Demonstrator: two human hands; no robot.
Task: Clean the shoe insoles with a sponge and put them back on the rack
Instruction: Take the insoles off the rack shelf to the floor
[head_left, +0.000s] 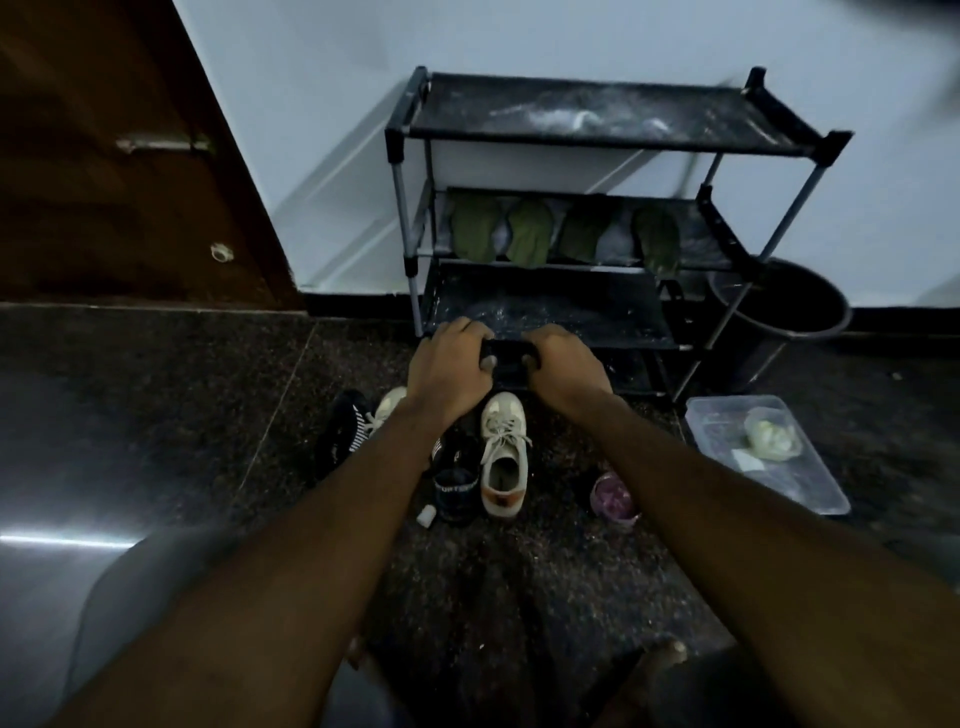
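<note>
A black three-shelf rack (401, 197) stands against the wall. Several green insoles (475, 234) lie side by side on its middle shelf. My left hand (452, 358) and my right hand (563, 364) are close together at the front edge of the lowest shelf (545, 306). Both are closed on a small dark flat object (509, 357), which is too dark to identify. A pale lump that may be the sponge (771, 434) lies in a clear plastic tub (815, 488) on the floor to the right.
On the floor below my hands stand a white sneaker (504, 457), a black shoe (457, 483) and a black striped shoe (340, 431). A purple round item (613, 493) and a small white cap (426, 516) lie nearby. A dark bucket (779, 306) sits right of the rack, a brown door (104, 156) at left.
</note>
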